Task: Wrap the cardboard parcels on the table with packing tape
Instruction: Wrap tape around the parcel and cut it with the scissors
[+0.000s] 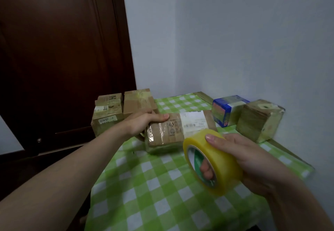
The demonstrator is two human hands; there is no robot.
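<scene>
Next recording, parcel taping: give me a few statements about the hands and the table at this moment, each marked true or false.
1. The right hand holds the tape roll, with one of its fingers through the core. True.
2. The left hand lies flat on the cloth and touches no parcel. False: it grips the left end of the long parcel in the middle of the table.
3. The tablecloth is checked red and white. False: it is green and white.
4. A blue box stands at the back right, next to a cube-shaped parcel. True.
</scene>
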